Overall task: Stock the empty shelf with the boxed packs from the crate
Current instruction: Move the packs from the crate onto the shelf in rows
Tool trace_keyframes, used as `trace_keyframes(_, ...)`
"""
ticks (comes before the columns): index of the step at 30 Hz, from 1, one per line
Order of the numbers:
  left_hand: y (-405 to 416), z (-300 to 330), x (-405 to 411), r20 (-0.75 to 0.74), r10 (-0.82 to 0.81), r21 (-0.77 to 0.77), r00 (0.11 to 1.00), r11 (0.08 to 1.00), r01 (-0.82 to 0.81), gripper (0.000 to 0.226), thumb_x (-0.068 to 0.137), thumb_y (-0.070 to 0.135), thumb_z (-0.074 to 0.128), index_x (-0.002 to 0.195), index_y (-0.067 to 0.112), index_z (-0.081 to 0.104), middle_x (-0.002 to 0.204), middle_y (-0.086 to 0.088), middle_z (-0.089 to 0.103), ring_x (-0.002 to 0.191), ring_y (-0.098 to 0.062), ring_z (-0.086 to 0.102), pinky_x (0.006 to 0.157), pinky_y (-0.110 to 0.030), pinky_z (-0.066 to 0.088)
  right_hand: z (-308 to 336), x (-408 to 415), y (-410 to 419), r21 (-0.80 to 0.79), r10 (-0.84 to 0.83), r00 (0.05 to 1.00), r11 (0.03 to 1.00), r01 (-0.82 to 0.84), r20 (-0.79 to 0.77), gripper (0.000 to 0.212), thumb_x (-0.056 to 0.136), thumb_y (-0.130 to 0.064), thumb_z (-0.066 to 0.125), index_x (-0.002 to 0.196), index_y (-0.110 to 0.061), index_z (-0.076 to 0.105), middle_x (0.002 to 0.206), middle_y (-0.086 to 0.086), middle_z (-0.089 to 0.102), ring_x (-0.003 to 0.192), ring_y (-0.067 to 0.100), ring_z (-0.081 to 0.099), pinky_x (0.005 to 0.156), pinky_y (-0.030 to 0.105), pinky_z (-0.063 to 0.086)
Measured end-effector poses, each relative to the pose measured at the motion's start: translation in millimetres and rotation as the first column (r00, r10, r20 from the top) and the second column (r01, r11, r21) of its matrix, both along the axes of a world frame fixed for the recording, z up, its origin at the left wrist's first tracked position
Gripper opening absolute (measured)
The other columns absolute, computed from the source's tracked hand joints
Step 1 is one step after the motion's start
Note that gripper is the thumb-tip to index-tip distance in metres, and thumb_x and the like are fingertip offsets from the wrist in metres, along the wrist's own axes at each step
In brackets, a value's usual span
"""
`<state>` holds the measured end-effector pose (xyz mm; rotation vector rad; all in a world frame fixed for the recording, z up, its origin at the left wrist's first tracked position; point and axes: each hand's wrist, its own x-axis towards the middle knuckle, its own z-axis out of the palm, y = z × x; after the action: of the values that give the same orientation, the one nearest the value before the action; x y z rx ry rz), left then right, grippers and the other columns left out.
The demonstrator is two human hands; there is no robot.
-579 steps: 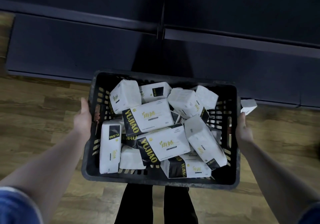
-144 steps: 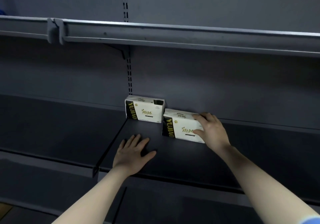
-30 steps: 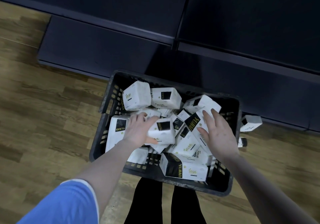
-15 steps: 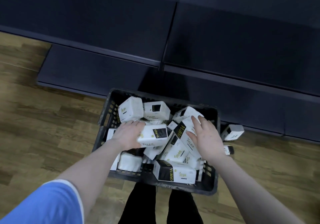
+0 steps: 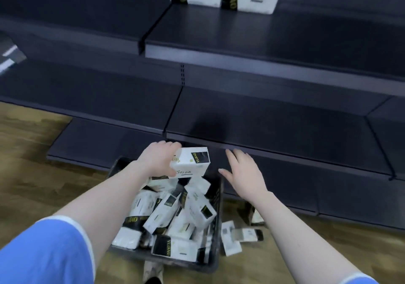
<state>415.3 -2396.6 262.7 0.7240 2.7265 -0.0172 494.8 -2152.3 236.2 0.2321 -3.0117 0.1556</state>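
Boxy white pack [image 5: 190, 162] in left hand [image 5: 158, 159]

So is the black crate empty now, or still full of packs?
Still quite full. The crate holds a jumbled heap of white packs, and the left hand is lifting just one pack above it.

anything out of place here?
Yes. A few packs lie loose on the wood floor right of the crate, outside it. The packs inside are a jumbled heap. Otherwise normal: left hand holds one pack, right hand is empty.
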Motion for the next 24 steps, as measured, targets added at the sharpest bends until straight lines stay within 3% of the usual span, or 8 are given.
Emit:
trace_keyframes(5,73.9,76.1,17.9,-0.101,0.002,0.042,0.995,0.999,0.002,0.058,0.067,0.040,0.070,0.116,0.023,0.043,0.094,0.009,0.054,0.089,-0.017,0.049,0.071,-0.029,0.041,67.3,13.9,75.6,-0.005,0.012,0.993,1.000,-0.012,-0.117,0.063,0.071,-0.039,0.078,0.117,0.001,0.060,0.112,0.020,0.064,0.101,0.034,0.063,0.087,0.045,0.050)
trace_keyframes(8,113.4,120.9,21.9,-0.116,-0.011,0.086,0.993,0.996,0.021,0.059,0.064,0.042,0.071,0.114,0.025,0.045,0.096,0.009,0.056,0.090,-0.016,0.051,0.074,-0.033,0.048,112.9,17.7,118.2,-0.027,-0.001,0.983,1.000,-0.004,-0.182,0.064,0.075,-0.039,0.075,0.122,0.001,0.057,0.118,0.021,0.061,0.107,0.034,0.060,0.093,0.045,0.046)
trace_keyframes(14,175.6,210.1,13.7,-0.162,-0.049,0.148,0.986,0.986,0.073,0.064,0.061,0.045,0.074,0.114,0.028,0.043,0.096,0.009,0.056,0.089,-0.017,0.053,0.072,-0.035,0.049,196.2,19.4,174.9,-0.060,-0.037,0.958,0.998,0.021,-0.285,0.064,0.092,-0.042,0.051,0.140,-0.002,0.037,0.143,0.018,0.040,0.133,0.031,0.037,0.111,0.037,0.024)
trace_keyframes(18,201.9,258.8,-3.4,-0.197,-0.102,0.151,0.975,0.980,0.133,0.065,0.060,0.045,0.075,0.115,0.029,0.043,0.096,0.009,0.057,0.088,-0.015,0.056,0.074,-0.040,0.052,226.4,9.6,198.2,-0.054,-0.061,0.948,0.997,0.047,-0.312,0.067,0.095,-0.048,0.038,0.146,-0.008,0.024,0.151,0.013,0.028,0.139,0.025,0.024,0.114,0.031,0.012)
trace_keyframes(20,211.6,277.4,-14.2,-0.230,-0.110,0.157,0.967,0.976,0.148,0.063,0.061,0.043,0.075,0.114,0.030,0.044,0.093,0.011,0.057,0.086,-0.014,0.056,0.073,-0.039,0.052,237.6,1.4,205.3,-0.051,-0.095,0.946,0.995,0.083,-0.310,0.067,0.095,-0.048,0.041,0.145,-0.006,0.027,0.149,0.014,0.031,0.138,0.027,0.028,0.114,0.033,0.016)
trace_keyframes(24,227.2,300.8,-42.8,-0.278,-0.154,0.155,0.948,0.967,0.202,0.066,0.061,0.042,0.076,0.117,0.028,0.045,0.093,0.012,0.057,0.085,-0.012,0.056,0.073,-0.036,0.052,258.0,-22.5,214.0,-0.063,-0.141,0.919,0.990,0.126,-0.368,0.066,0.090,-0.049,0.049,0.133,0.001,0.046,0.131,0.020,0.052,0.119,0.036,0.050,0.103,0.043,0.037)
